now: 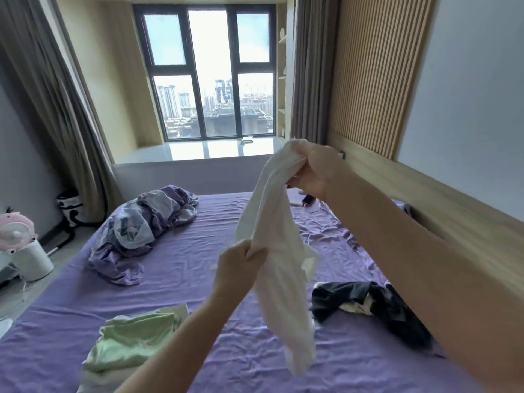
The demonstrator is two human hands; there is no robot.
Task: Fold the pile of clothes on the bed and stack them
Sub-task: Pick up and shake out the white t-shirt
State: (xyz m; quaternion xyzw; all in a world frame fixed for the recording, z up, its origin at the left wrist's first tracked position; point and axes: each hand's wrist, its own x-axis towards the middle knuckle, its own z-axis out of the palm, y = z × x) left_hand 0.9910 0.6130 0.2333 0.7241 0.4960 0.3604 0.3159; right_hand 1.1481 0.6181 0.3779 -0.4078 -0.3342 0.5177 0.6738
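Observation:
A white garment [279, 265] hangs in the air above the purple bed [198, 268]. My right hand [314, 173] grips its top end, raised high. My left hand [236, 269] pinches the fabric lower down, at its left edge. The rest of the garment dangles loose below both hands. A folded light green garment [136, 338] lies on white cloth at the near left of the bed. A crumpled black and white garment [368, 302] lies on the bed at the right, partly behind my right forearm.
A bunched purple patterned quilt [141, 228] sits at the far left of the bed. Small items and a white cable [307, 201] lie near the wooden headboard ledge [425, 199]. A pink fan [14, 232] and a white bin [31, 260] stand on the floor left.

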